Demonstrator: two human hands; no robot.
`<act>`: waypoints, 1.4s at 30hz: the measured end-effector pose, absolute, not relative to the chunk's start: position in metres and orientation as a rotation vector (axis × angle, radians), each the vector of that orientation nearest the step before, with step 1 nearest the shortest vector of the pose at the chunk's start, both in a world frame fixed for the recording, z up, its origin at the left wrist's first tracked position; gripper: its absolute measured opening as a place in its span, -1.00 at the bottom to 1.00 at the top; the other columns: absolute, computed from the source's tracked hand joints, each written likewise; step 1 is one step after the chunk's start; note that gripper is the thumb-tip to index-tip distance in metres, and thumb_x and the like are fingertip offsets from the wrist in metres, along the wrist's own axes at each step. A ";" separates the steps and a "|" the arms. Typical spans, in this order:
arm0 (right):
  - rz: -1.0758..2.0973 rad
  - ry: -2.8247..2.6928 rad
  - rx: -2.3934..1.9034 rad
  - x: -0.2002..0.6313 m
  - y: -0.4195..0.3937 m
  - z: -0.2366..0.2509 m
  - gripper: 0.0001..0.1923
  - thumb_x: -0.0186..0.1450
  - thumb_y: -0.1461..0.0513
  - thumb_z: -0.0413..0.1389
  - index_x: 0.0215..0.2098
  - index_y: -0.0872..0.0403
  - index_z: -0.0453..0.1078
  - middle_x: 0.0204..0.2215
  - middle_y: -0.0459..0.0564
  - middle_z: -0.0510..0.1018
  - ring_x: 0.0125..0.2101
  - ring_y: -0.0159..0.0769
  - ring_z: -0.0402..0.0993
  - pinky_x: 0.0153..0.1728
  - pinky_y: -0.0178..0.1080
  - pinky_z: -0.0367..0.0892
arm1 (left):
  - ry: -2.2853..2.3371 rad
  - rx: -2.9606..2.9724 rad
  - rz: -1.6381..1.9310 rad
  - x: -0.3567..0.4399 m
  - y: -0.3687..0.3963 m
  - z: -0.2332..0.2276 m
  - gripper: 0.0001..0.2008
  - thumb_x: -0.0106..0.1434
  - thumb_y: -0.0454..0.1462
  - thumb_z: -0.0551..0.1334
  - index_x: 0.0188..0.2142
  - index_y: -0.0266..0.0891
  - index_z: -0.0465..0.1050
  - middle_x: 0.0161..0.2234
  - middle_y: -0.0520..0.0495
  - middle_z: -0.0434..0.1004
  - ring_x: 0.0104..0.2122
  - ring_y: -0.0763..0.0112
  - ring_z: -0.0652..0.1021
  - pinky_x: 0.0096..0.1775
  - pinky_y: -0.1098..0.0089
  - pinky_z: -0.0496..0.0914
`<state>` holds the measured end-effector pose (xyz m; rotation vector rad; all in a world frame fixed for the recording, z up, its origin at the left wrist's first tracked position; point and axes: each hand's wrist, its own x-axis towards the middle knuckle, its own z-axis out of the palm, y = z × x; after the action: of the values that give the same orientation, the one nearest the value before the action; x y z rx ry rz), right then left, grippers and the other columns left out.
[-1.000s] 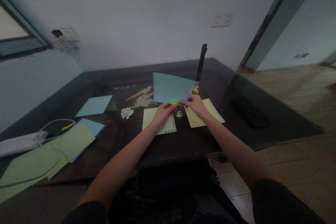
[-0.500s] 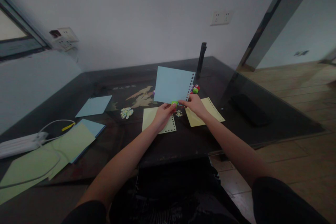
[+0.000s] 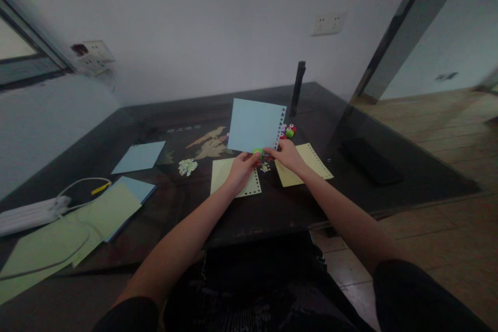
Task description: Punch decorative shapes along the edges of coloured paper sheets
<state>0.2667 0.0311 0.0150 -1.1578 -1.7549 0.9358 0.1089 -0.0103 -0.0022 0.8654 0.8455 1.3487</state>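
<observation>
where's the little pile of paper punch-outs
The small pile of pale paper punch-outs lies on the dark table, left of the left hand, beside the yellow punched sheet.

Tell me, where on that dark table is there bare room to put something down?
The far left of the table, behind the lone blue sheet, looks bare, as does the right side between the yellow sheet and the black slab. It is crowded around both hands and on the near left, where papers and a power strip lie.
</observation>
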 end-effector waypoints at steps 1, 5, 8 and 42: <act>0.937 -1.756 -1.151 0.267 0.031 0.015 -0.78 0.14 0.14 0.17 -0.40 0.17 0.45 -0.46 0.05 0.56 -0.46 -0.23 0.50 -0.42 -0.17 0.45 | 0.847 0.866 1.347 0.109 -0.010 -0.003 -0.67 -0.11 -0.16 0.46 -0.45 -0.32 0.44 -0.44 0.00 0.50 -0.44 0.53 0.44 -0.25 0.39 0.30; 0.939 -1.750 -1.134 0.266 0.031 0.014 -0.79 0.14 0.15 0.16 -0.41 0.17 0.45 -0.45 0.06 0.55 -0.48 -0.23 0.50 -0.43 -0.16 0.46 | 0.838 0.874 1.353 0.109 -0.009 -0.004 -0.66 -0.11 -0.16 0.46 -0.46 -0.32 0.43 -0.46 0.01 0.48 -0.45 0.54 0.43 -0.26 0.39 0.30; 0.951 -1.747 -1.126 0.266 0.030 0.014 -0.81 0.14 0.16 0.16 -0.41 0.15 0.45 -0.45 0.05 0.55 -0.48 -0.23 0.50 -0.43 -0.15 0.46 | 0.834 0.871 1.352 0.109 -0.010 -0.002 -0.67 -0.12 -0.16 0.47 -0.46 -0.31 0.43 -0.46 0.01 0.48 -0.45 0.54 0.42 -0.28 0.41 0.30; 0.938 -1.802 -1.163 0.267 0.031 0.013 -0.83 0.18 0.17 0.15 -0.44 0.14 0.44 -0.49 0.04 0.55 -0.50 -0.26 0.51 -0.40 -0.19 0.45 | 0.892 0.915 1.333 0.108 -0.013 0.000 -0.72 -0.07 -0.17 0.44 -0.45 -0.28 0.46 -0.45 0.01 0.49 -0.45 0.52 0.41 -0.34 0.42 0.26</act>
<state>0.2671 0.0313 0.0134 -1.1629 -1.8023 0.9384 0.1084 -0.0127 -0.0001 0.9146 0.8925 1.3327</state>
